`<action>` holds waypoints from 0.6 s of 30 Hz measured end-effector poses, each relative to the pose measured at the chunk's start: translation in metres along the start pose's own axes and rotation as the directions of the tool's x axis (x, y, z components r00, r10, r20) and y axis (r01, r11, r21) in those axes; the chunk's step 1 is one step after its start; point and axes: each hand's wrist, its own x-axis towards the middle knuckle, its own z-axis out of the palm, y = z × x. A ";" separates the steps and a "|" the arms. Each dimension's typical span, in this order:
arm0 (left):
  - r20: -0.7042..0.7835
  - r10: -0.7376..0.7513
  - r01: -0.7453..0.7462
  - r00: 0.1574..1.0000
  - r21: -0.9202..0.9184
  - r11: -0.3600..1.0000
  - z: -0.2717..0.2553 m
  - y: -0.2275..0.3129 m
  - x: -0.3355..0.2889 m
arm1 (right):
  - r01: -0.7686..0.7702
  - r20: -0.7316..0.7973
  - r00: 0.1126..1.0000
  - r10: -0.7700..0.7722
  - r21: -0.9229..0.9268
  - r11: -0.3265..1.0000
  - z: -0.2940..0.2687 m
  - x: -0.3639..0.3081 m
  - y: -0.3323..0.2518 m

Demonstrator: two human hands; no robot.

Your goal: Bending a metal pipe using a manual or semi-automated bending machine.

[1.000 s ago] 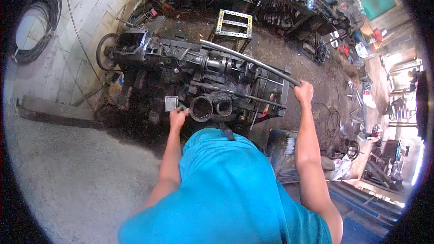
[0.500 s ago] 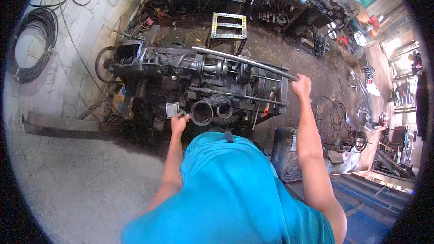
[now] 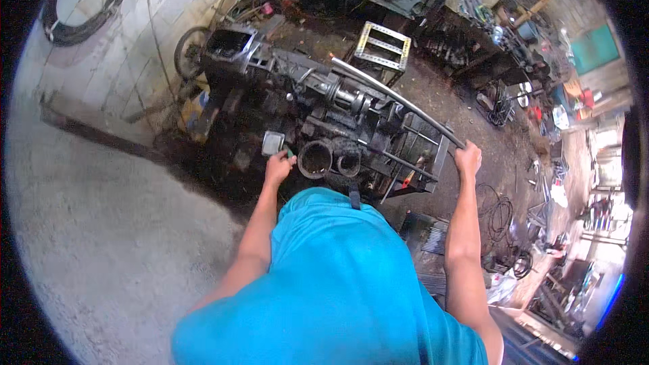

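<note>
My right hand [image 3: 468, 159] is closed round the near end of a long grey metal pipe [image 3: 405, 101]. The pipe slants up and to the left across a dark, greasy lathe-like machine [image 3: 345, 98]; a small orange spot shows at its far end. My left hand [image 3: 278, 167] is closed on a small green thing [image 3: 289, 153], mostly hidden by the fingers. Just beyond that hand is a pale square tin [image 3: 273, 142]; I cannot tell whether the fingers touch it. Right of the left hand are a wide round can [image 3: 315, 159] and a smaller one [image 3: 349, 164].
A handwheel [image 3: 191, 54] stands at the machine's left end. Behind the machine is a metal-framed stool [image 3: 383, 46]. Tool-laden benches [image 3: 473, 17] line the back. Coiled cable [image 3: 497, 209] lies on the floor at right, and a finned metal block [image 3: 433, 236] sits beside my right forearm.
The whole view has turned, so the machine and pipe now slant down to the right. Both hands keep their grips, and the pipe still lies across the machine.
</note>
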 end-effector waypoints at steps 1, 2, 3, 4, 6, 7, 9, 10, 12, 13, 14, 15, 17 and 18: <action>0.021 -0.003 0.005 1.000 -0.102 0.995 0.006 -0.031 0.014 | 0.033 -0.026 0.999 -0.032 0.020 0.999 0.001 0.004 -0.002; 0.036 0.015 -0.012 0.999 -0.098 0.995 0.008 -0.043 0.021 | 0.014 -0.039 0.999 -0.013 0.023 1.000 0.003 0.007 -0.002; 0.028 -0.020 0.024 0.999 -0.138 0.990 0.010 -0.051 0.024 | 0.028 -0.043 0.999 -0.027 0.023 0.999 0.004 0.008 -0.003; 0.018 -0.063 0.065 0.998 -0.181 0.981 0.014 -0.054 0.024 | 0.048 -0.044 0.998 -0.047 0.019 0.999 0.005 0.009 -0.004; 0.019 -0.051 0.054 0.998 -0.188 0.981 0.009 -0.031 0.013 | 0.042 -0.022 0.999 -0.043 -0.015 0.999 0.007 0.009 0.005; 0.018 -0.041 0.044 0.999 -0.175 0.984 0.006 -0.030 0.015 | 0.048 -0.017 0.999 -0.048 -0.024 0.999 0.006 0.009 0.002; 0.005 -0.040 0.041 0.999 -0.174 0.984 0.006 -0.030 0.017 | 0.060 -0.034 0.998 -0.061 -0.025 0.998 0.006 0.008 0.003; 0.034 -0.039 0.044 0.999 -0.151 0.988 0.008 -0.032 0.019 | 0.082 -0.033 0.996 -0.083 -0.029 0.996 0.004 0.008 0.003; 0.044 -0.048 0.054 0.998 -0.147 0.988 0.007 -0.040 0.018 | 0.112 -0.010 0.994 -0.113 -0.035 0.993 0.001 0.008 -0.001; 0.044 -0.066 0.072 0.997 -0.157 0.985 0.006 -0.032 0.012 | 0.101 0.015 0.995 -0.101 -0.048 0.994 -0.004 0.005 -0.005; 0.041 -0.084 0.089 0.996 -0.167 0.982 0.006 -0.027 0.007 | 0.126 0.012 0.992 -0.126 -0.053 0.991 -0.003 0.004 -0.004; 0.027 -0.090 0.094 0.996 -0.187 0.978 0.007 -0.028 0.007 | 0.106 0.013 0.994 -0.106 -0.054 0.993 0.002 0.004 0.000; -0.003 -0.092 0.088 0.996 -0.242 0.966 0.008 -0.036 0.007 | 0.107 0.016 0.994 -0.107 -0.057 0.993 0.001 0.004 0.000; -0.014 -0.098 0.092 0.995 -0.253 0.963 0.010 -0.037 0.010 | 0.085 0.035 0.996 -0.083 -0.042 0.996 -0.001 0.005 0.001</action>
